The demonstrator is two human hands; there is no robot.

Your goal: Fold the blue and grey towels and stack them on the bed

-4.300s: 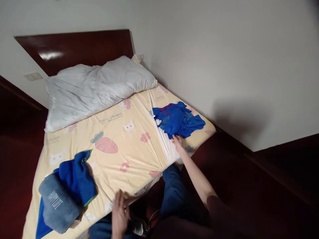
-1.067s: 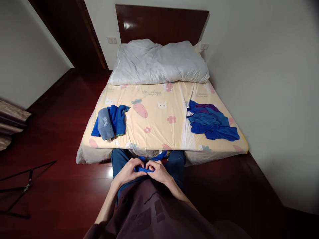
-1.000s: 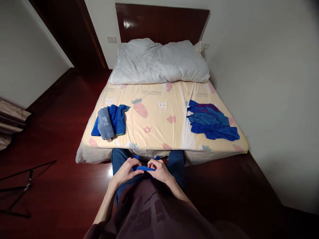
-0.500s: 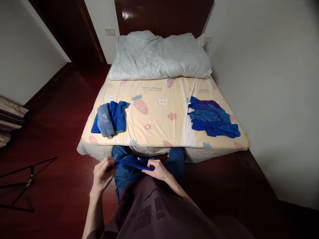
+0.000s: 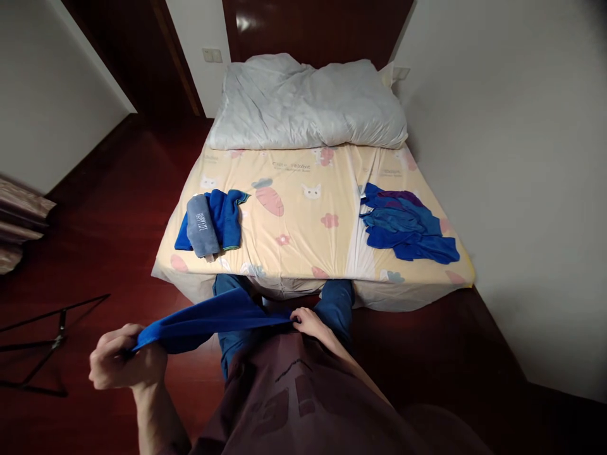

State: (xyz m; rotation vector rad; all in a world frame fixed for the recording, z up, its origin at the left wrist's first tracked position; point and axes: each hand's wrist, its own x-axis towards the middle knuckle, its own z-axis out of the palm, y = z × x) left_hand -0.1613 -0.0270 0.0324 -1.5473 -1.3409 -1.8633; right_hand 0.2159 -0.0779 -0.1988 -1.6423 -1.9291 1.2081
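A blue towel (image 5: 203,322) is stretched across the front of my body, over my thighs. My left hand (image 5: 126,357) is closed in a fist on its left end, out over the floor. Its right end is pinched by my right hand (image 5: 308,321), close to my shirt. On the left of the bed lies a rolled grey-blue towel (image 5: 202,225) with white lettering, resting on folded blue towels (image 5: 230,221). A loose pile of blue and purple cloths (image 5: 403,224) lies on the right side of the bed.
The bed (image 5: 303,253) wears a yellow sheet with carrots and rabbits. A pale folded quilt (image 5: 308,107) lies at its head, below a dark headboard (image 5: 317,28). Black stand legs (image 5: 59,338) spread over the floor at left. A curtain (image 5: 21,221) hangs beyond them.
My left hand has swung out to the left and nearer, pulling the blue towel from bunched to stretched. My right hand has shifted slightly right and still grips its end.
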